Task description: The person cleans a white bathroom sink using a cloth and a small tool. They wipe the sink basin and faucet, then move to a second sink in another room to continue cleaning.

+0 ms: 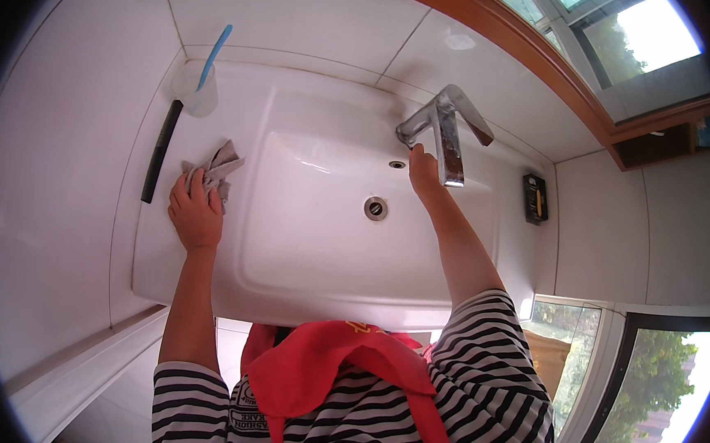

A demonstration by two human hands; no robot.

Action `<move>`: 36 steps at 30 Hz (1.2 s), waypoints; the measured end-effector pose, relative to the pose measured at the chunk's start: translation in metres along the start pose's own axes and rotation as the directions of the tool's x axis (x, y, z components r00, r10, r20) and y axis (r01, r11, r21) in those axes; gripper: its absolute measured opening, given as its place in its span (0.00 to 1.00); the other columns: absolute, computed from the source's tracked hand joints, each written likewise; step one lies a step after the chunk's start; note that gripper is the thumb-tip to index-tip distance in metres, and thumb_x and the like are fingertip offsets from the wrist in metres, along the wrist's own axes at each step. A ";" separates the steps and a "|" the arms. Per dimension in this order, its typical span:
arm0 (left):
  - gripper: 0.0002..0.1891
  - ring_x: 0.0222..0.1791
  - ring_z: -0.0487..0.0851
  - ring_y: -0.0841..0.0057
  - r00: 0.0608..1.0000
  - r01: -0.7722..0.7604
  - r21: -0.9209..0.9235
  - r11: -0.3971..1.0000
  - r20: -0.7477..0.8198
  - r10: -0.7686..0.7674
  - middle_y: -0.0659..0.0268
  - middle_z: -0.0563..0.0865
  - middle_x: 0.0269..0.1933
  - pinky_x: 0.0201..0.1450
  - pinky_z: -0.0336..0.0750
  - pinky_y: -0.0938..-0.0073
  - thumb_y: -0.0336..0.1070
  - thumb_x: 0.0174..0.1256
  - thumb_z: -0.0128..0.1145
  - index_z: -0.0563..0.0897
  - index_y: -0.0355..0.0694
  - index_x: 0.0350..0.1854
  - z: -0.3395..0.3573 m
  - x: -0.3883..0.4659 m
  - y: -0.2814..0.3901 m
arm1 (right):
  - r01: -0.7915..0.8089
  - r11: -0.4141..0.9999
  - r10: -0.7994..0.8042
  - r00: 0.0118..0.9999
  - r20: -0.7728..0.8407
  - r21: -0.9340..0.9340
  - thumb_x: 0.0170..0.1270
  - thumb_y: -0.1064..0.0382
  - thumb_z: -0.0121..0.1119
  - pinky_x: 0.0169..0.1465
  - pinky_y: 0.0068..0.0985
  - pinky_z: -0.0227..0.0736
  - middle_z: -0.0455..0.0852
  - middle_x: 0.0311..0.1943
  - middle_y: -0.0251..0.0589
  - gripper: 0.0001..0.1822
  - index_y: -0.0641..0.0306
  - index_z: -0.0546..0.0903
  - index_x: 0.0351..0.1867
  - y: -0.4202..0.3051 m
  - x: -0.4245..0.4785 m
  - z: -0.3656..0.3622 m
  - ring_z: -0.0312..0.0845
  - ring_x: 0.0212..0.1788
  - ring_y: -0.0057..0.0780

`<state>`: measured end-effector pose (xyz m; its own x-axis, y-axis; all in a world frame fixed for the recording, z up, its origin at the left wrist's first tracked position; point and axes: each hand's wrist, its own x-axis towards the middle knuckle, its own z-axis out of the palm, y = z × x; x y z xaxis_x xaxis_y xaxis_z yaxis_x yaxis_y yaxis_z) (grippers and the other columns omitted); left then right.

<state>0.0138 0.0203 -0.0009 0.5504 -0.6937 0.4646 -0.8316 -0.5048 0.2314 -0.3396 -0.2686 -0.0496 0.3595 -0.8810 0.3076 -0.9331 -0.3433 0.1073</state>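
Note:
My left hand (197,213) rests on a crumpled greyish cloth (215,171) on the left ledge of the white washbasin (310,243), its fingers spread over the cloth. My right hand (423,166) is at the base of the chrome faucet (430,115), beneath the spout; its fingertips are partly hidden, so what they hold cannot be told. Below the faucet, the round metal drain (375,208) shows in the bowl, with the small overflow hole (397,164) above it.
A clear cup (200,99) with a blue toothbrush (216,54) and a black comb-like stick (162,149) are at the left ledge. A small black box (535,199) sits on the right ledge. A wood-framed mirror (585,102) hangs above.

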 end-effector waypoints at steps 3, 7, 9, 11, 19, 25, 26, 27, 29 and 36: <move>0.21 0.58 0.68 0.65 1.000 0.024 0.017 1.000 0.004 -0.024 0.63 0.69 0.58 0.57 0.65 0.61 0.41 0.60 0.55 0.71 0.49 0.57 -0.002 -0.003 -0.006 | -0.121 0.984 0.090 0.970 0.228 0.128 0.69 0.54 0.44 0.39 0.45 0.75 0.82 0.27 0.52 0.12 0.61 0.68 0.36 -0.036 -0.002 -0.040 0.81 0.34 0.52; 0.22 0.59 0.68 0.64 1.000 0.020 0.001 1.000 0.009 -0.020 0.63 0.69 0.58 0.57 0.65 0.61 0.41 0.60 0.55 0.71 0.48 0.58 -0.002 -0.001 -0.003 | -0.191 0.973 0.121 0.903 0.412 0.131 0.70 0.55 0.41 0.43 0.43 0.76 0.82 0.35 0.58 0.14 0.64 0.69 0.39 -0.053 0.002 -0.086 0.80 0.41 0.54; 0.22 0.58 0.68 0.63 1.000 0.015 -0.007 1.000 0.005 -0.015 0.62 0.70 0.57 0.57 0.65 0.60 0.40 0.60 0.55 0.72 0.47 0.58 -0.003 -0.001 -0.003 | -0.217 0.967 0.146 0.900 0.410 0.131 0.68 0.58 0.42 0.44 0.42 0.76 0.83 0.35 0.56 0.13 0.67 0.71 0.41 -0.058 0.006 -0.094 0.80 0.42 0.52; 0.22 0.58 0.69 0.61 1.000 0.004 -0.024 1.000 -0.005 -0.004 0.60 0.70 0.57 0.57 0.65 0.59 0.38 0.61 0.54 0.72 0.46 0.58 -0.005 -0.001 -0.001 | -0.202 0.977 0.155 0.893 0.422 0.067 0.67 0.59 0.44 0.44 0.40 0.76 0.83 0.34 0.56 0.12 0.67 0.72 0.41 -0.062 0.003 -0.094 0.81 0.42 0.51; 0.22 0.58 0.69 0.61 1.000 0.013 -0.016 1.000 0.009 -0.013 0.60 0.69 0.58 0.58 0.65 0.60 0.39 0.61 0.54 0.72 0.46 0.58 -0.004 -0.001 -0.002 | -0.330 0.941 0.273 0.872 0.407 0.075 0.62 0.61 0.51 0.45 0.39 0.77 0.84 0.37 0.54 0.13 0.68 0.77 0.41 -0.074 0.008 -0.081 0.82 0.42 0.47; 0.21 0.58 0.68 0.62 0.999 0.026 -0.012 1.000 0.021 -0.025 0.60 0.69 0.58 0.58 0.65 0.60 0.39 0.61 0.54 0.72 0.47 0.58 -0.004 -0.001 -0.003 | -0.354 0.933 0.294 0.855 0.427 0.066 0.61 0.62 0.51 0.48 0.38 0.76 0.84 0.38 0.54 0.12 0.68 0.78 0.41 -0.076 0.013 -0.078 0.81 0.44 0.49; 0.21 0.58 0.68 0.62 0.999 0.028 -0.010 1.000 0.018 -0.028 0.60 0.69 0.58 0.58 0.65 0.60 0.39 0.61 0.54 0.72 0.47 0.58 -0.004 -0.001 -0.004 | -0.404 0.910 0.337 0.853 0.399 0.095 0.62 0.62 0.51 0.48 0.38 0.76 0.84 0.38 0.54 0.12 0.68 0.78 0.40 -0.080 0.013 -0.084 0.81 0.44 0.49; 0.21 0.58 0.68 0.62 1.000 0.022 -0.016 1.000 0.015 -0.022 0.60 0.69 0.58 0.58 0.65 0.60 0.39 0.61 0.54 0.72 0.47 0.58 -0.003 -0.001 -0.001 | -0.377 0.924 0.313 0.845 0.434 0.068 0.62 0.61 0.50 0.48 0.38 0.76 0.84 0.38 0.54 0.12 0.68 0.78 0.40 -0.075 0.013 -0.077 0.81 0.44 0.49; 0.21 0.58 0.68 0.62 1.000 0.003 -0.016 1.000 0.012 -0.003 0.60 0.69 0.58 0.58 0.65 0.59 0.39 0.61 0.54 0.72 0.47 0.58 -0.005 0.000 0.001 | -0.323 0.946 0.265 0.817 0.513 0.025 0.63 0.61 0.48 0.47 0.39 0.76 0.84 0.38 0.55 0.13 0.68 0.78 0.39 -0.067 0.010 -0.055 0.81 0.44 0.49; 0.21 0.59 0.68 0.62 1.000 0.006 -0.012 1.000 0.020 -0.005 0.61 0.69 0.58 0.58 0.65 0.60 0.40 0.62 0.54 0.72 0.47 0.58 -0.004 0.000 -0.001 | -0.474 0.863 0.339 0.801 0.494 0.176 0.64 0.62 0.42 0.46 0.40 0.76 0.83 0.38 0.58 0.15 0.70 0.77 0.40 -0.079 0.015 -0.075 0.80 0.44 0.49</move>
<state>0.0141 0.0235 0.0024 0.5561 -0.7010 0.4465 -0.8294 -0.5026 0.2440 -0.2610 -0.2308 0.0171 -0.0234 -0.9826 -0.1842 -0.9735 0.0644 -0.2194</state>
